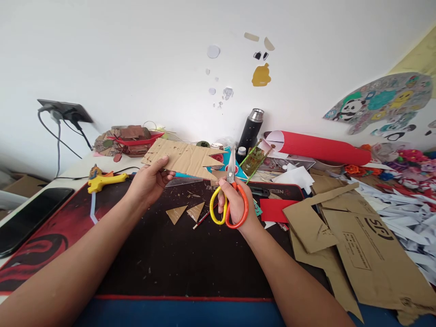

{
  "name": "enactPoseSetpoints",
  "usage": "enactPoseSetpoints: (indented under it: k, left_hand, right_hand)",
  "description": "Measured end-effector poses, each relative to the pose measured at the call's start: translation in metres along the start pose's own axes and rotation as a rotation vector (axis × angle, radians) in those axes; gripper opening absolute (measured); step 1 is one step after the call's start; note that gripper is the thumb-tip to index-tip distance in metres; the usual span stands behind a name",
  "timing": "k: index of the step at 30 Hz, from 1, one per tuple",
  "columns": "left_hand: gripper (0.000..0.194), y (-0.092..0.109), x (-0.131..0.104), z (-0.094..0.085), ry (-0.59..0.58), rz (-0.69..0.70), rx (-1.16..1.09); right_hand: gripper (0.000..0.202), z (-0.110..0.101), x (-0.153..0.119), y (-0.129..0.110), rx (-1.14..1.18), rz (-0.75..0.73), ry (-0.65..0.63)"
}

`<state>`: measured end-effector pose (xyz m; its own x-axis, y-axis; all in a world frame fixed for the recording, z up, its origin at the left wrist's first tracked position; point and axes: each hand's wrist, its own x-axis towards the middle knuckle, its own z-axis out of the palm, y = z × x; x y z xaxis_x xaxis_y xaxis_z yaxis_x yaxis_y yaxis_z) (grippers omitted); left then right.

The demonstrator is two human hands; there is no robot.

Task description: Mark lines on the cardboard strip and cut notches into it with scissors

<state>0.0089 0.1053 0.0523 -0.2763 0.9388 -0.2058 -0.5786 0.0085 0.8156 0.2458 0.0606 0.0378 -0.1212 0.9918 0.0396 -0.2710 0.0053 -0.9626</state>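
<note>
My left hand (155, 179) grips a strip of corrugated cardboard (180, 156) by its lower edge, thumb on top. Pointed teeth are cut into the strip's right end. In my right hand (235, 200) is a pair of scissors (231, 170) with one yellow and one red-orange handle loop. The blades point up and look closed or nearly so, just right of the teeth. A small brown piece shows between the strip and my right fingers; whether they pinch it I cannot make out. Below, two cardboard triangles (176, 214) and a thin red pencil (203, 220) lie on the dark mat.
A yellow glue gun (107, 180) and a black phone (34, 220) lie at left. Behind stand a black thermos (252, 129) and a red paper roll (320, 146). Cardboard sheets (371, 254) and white paper strips (402, 218) pile up at right. Scraps dot the mat (190, 263).
</note>
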Motion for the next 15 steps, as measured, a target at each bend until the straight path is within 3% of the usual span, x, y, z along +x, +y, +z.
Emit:
enactPoseSetpoints:
  k: [15]
  left_hand:
    - [0.011,0.004,-0.0037,0.001,-0.048,0.077,-0.022]
  right_hand:
    - [0.053,-0.0028,0.0021,0.0052,0.058,0.073,-0.018]
